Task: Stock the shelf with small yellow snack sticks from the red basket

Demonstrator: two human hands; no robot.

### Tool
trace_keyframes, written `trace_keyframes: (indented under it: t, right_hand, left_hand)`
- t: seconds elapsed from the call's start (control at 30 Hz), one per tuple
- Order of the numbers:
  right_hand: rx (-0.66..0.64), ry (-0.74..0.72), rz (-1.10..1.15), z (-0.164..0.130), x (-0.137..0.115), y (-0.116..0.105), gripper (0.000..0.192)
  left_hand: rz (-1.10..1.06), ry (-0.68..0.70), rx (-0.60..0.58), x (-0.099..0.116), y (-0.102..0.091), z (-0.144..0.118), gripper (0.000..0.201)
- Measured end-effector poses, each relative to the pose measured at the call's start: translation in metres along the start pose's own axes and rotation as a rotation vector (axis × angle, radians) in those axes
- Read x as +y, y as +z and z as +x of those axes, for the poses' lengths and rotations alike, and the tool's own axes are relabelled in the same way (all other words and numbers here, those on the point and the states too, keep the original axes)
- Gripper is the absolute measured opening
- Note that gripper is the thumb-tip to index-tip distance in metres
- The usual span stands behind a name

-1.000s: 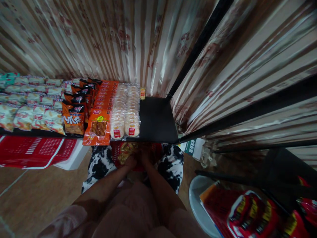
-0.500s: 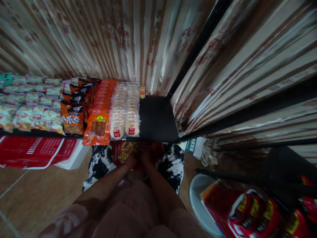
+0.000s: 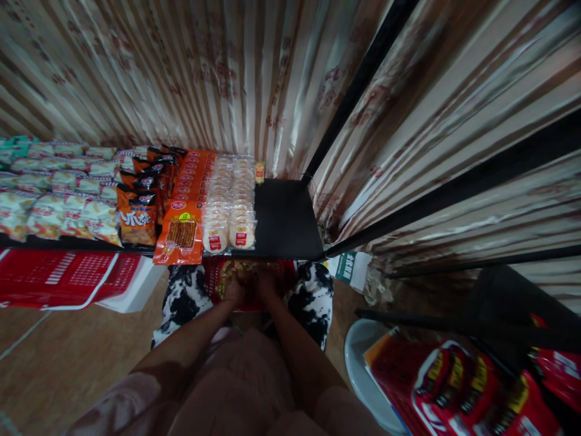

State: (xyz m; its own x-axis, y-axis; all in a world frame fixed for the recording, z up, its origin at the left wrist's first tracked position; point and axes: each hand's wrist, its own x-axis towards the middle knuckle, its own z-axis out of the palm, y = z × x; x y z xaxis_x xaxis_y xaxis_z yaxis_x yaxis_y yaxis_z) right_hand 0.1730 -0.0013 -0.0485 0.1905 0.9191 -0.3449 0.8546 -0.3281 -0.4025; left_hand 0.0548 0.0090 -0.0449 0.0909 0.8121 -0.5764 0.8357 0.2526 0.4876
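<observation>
Snack packets [image 3: 236,272] in the red basket [image 3: 285,272] sat under both my hands, left hand [image 3: 235,292] and right hand [image 3: 267,284] digging in, grip too dark to tell.

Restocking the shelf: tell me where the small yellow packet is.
In the head view, the small yellow packet stands at the shelf's back, against the curtain, just right of the rice cracker rows.

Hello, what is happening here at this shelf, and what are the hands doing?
A person stands at a black shelf stocked with rows of snack packets. Both the left hand and the right hand reach down into a red basket just under the shelf edge, touching yellow-wrapped packets. Whether either hand has closed on one is too dark to tell. The right part of the shelf is bare.
</observation>
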Motion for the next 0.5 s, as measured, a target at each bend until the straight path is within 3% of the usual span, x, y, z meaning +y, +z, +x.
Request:
trace_keyframes:
  t: [0.3, 0.5]
  right_hand:
    - [0.026, -0.06, 0.026, -0.005, 0.001, 0.0, 0.026]
    - [0.076, -0.118, 0.164, -0.009, 0.001, -0.001, 0.022]
  left_hand:
    - [0.035, 0.065, 0.039, -0.007, 0.0, -0.002, 0.055]
    - [0.074, 0.082, 0.037, -0.015, 0.004, 0.001, 0.046]
